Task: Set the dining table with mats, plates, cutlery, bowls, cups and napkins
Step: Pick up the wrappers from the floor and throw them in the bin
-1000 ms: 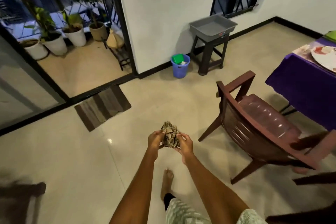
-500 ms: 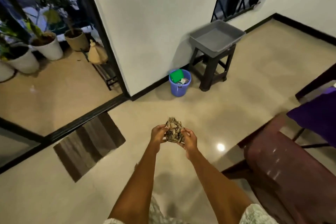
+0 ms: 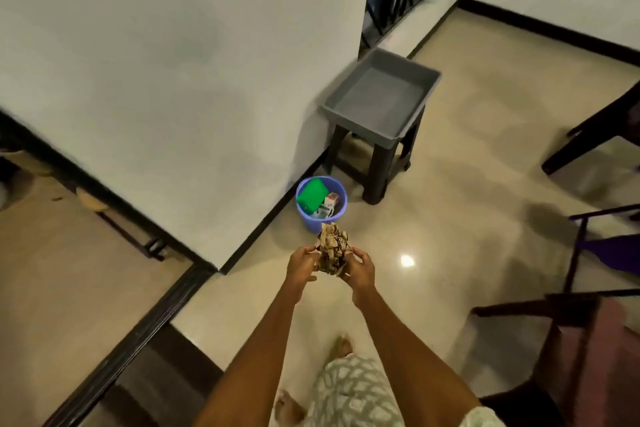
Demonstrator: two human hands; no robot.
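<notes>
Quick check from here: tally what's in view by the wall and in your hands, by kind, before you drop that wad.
Crumpled paper wad, held between left hand and right hand: 1
Blue bin, with a green item and other scraps inside: 1
Grey tray: 1
Dark stool under the tray: 1
Total: 4

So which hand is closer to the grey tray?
Right. The right hand holds the paper wad on the side toward the tray; the left hand holds its far side.

One head-worn view looks steeply down, near the floor, facing a somewhat blurred far wall.
</notes>
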